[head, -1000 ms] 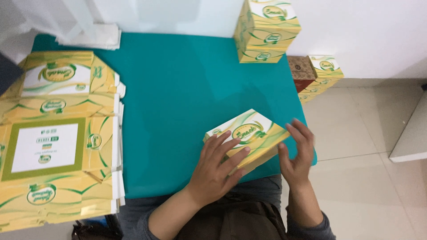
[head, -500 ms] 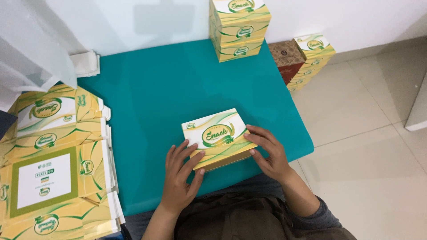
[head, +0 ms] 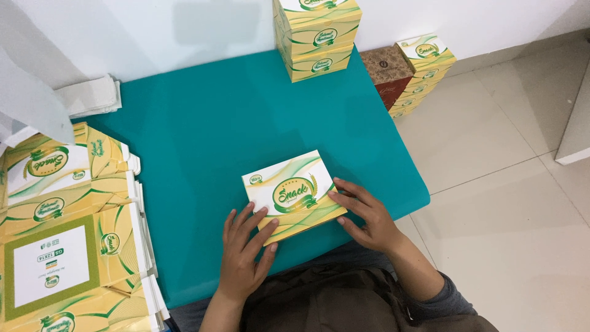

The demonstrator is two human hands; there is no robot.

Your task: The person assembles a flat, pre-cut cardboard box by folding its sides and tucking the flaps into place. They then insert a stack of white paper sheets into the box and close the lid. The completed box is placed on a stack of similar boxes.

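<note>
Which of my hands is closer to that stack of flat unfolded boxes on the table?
Left. Your left hand rests on the assembled box's near-left corner, on the side toward the flat stack; your right hand holds the box's far edge.

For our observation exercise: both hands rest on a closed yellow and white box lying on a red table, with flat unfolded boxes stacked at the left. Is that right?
Not quite: the table is teal, not red, as the head view shows. Both the left hand and right hand do rest on the closed box, with flat unfolded boxes at the left.

A teal surface (head: 233, 117) stands against a plain white wall (head: 184, 31); pale, glossy floor tiles (head: 504, 184) stretch away at right.
</note>
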